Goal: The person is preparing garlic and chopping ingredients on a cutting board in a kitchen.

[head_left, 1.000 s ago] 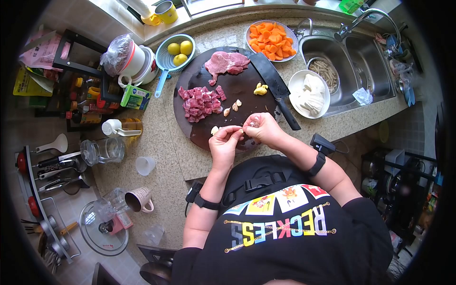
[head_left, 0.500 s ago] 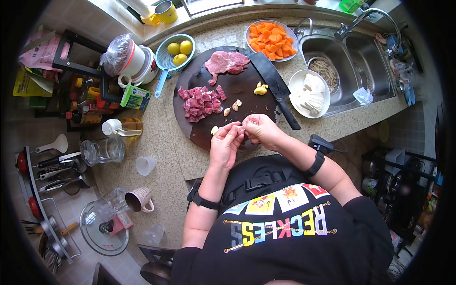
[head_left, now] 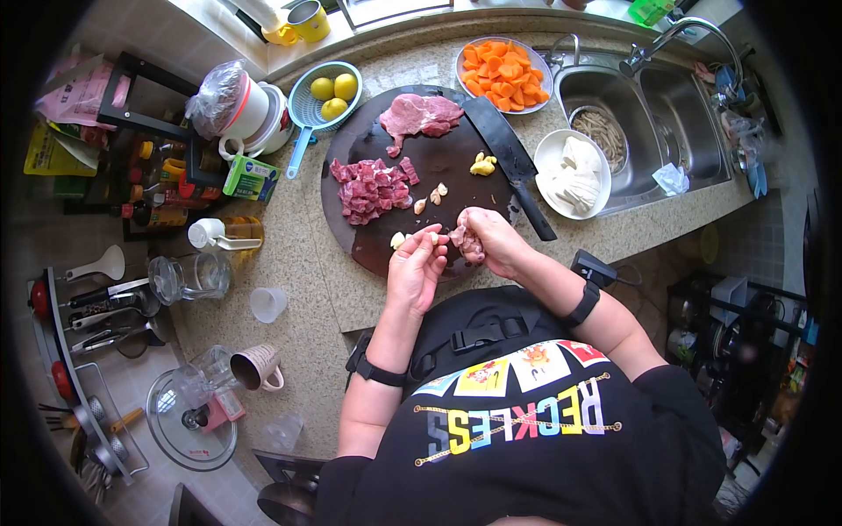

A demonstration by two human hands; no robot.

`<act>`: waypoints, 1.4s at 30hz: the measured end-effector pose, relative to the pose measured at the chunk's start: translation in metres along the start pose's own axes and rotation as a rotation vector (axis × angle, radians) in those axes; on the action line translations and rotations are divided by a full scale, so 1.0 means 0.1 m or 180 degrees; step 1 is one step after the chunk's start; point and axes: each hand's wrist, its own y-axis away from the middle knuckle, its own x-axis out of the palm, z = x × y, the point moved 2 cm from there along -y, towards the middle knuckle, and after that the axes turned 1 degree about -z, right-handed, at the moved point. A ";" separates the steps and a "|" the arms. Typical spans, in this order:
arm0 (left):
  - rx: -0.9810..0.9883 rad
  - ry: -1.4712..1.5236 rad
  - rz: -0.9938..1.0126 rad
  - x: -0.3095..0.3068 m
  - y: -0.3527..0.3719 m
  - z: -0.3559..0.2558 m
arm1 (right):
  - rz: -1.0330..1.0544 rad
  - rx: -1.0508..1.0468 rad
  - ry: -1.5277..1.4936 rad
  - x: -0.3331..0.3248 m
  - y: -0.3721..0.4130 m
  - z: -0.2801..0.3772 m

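My left hand (head_left: 418, 270) pinches a pale garlic clove (head_left: 433, 238) above the near part of the round dark board (head_left: 351, 245). Close on its right, my right hand (head_left: 493, 241) is closed, with pinkish garlic skins (head_left: 465, 243) at its fingers. A peeled clove (head_left: 398, 239) lies beside my left fingertips. Farther up are unpeeled cloves (head_left: 436, 195) and yellow ginger pieces (head_left: 482, 164). Cut red meat (head_left: 373, 190) is on the board's left, with a larger meat slab (head_left: 421, 115) behind it. A black cleaver (head_left: 502, 140) rests along the right side.
A plate of carrot pieces (head_left: 503, 74) and a white bowl (head_left: 541, 180) of pale food stand near the double sink (head_left: 645, 175). A blue colander (head_left: 303, 110) holds yellow fruit. On the left are an oil jug (head_left: 241, 232), a plastic cup (head_left: 268, 304) and a mug (head_left: 256, 366).
My hands have moved apart slightly. The pale clove now shows in my left fingertips, and my right hand has turned, showing the skins at its fingers.
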 end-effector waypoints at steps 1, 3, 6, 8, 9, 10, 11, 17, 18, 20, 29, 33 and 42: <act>-0.0020 -0.0081 -0.0071 0.00 0.00 0.00 | -0.0068 -0.0007 0.0028 0.00 0.01 0.00; 0.0537 -0.0846 -0.0137 0.00 0.00 0.00 | -0.0015 0.0016 0.0003 -0.04 -0.02 -0.01; 0.1535 -0.2085 -0.0332 -0.08 -0.08 -0.01 | 0.0087 0.0008 0.0035 -0.10 -0.05 -0.02; 0.2865 -0.4171 -0.0246 0.01 -0.05 -0.10 | 0.0131 -0.0026 0.0091 -0.13 -0.07 -0.01; 0.3039 -0.4319 -0.0183 0.01 -0.07 -0.09 | 0.0129 -0.0032 0.0139 -0.14 -0.07 -0.01; 0.3040 -0.4319 -0.0192 -0.01 -0.10 -0.07 | 0.0130 -0.0036 0.0190 -0.15 -0.08 -0.02; 0.3147 -0.4461 -0.0168 -0.03 -0.13 -0.05 | 0.0139 -0.0036 0.0196 -0.14 -0.10 -0.02; 0.3578 -0.4553 -0.0534 0.13 -0.20 -0.25 | -0.0054 -0.0169 0.0311 -0.15 -0.07 0.02; 0.3625 -0.4671 -0.0561 0.15 -0.25 -0.31 | -0.0032 -0.0200 0.0315 -0.16 -0.07 0.02; 0.3628 -0.5122 -0.0457 0.14 -0.40 -0.34 | 0.0007 -0.0233 0.0327 -0.14 -0.08 0.01; 0.3061 -0.5579 -0.0377 0.15 -0.53 -0.26 | -0.0109 -0.0287 0.0492 -0.15 -0.08 0.02; 0.2586 -0.4567 -0.0106 0.22 -0.39 -0.31 | -0.0138 -0.0395 0.0893 -0.12 -0.04 0.04; 0.0173 -0.0119 0.0057 0.03 -0.18 -0.14 | -0.0121 -0.1045 0.1874 0.02 0.01 0.05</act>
